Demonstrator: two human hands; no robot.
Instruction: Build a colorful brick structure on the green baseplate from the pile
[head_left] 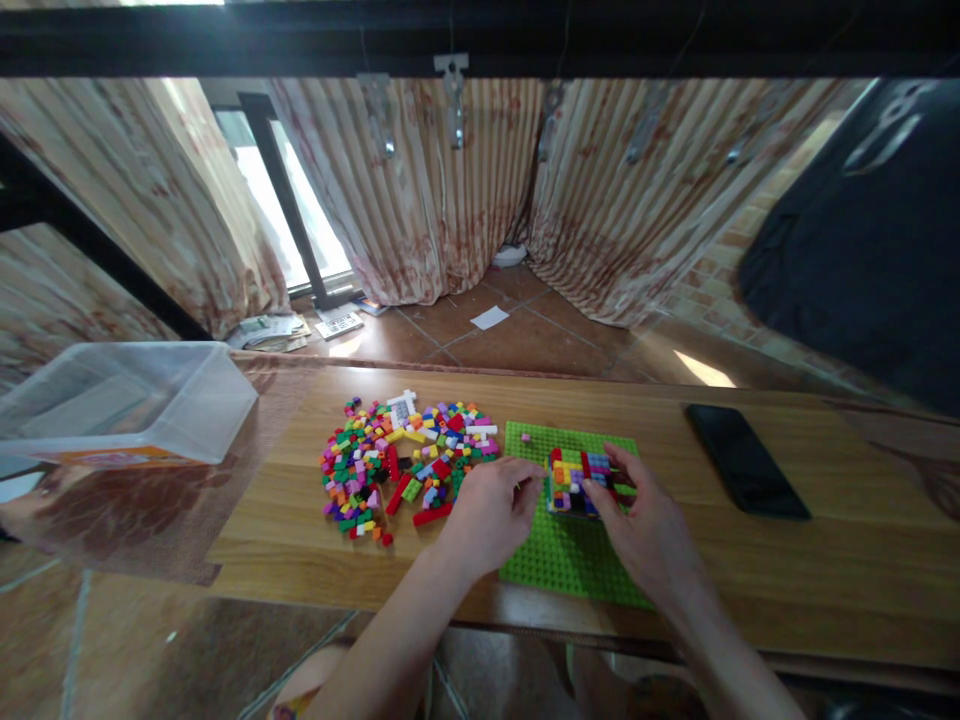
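A multicoloured toy brick build (571, 474) sits over the green studded baseplate (559, 560). My right hand (646, 515) grips it from the right, thumb on the near side and fingers behind. At its left edge is my left hand (491, 510), with thumb and forefinger pinched together. Something small and yellow shows by those fingertips, too small to name. One loose pink brick (526, 437) lies near the far left corner of the baseplate.
Loose coloured bricks (367, 470) are heaped left of the baseplate on the wooden table (277, 530). A clear plastic bin (172, 400) lies at the far left. To the right rests a black phone (742, 460). A dark bar (480, 38) with hanging clips crosses above.
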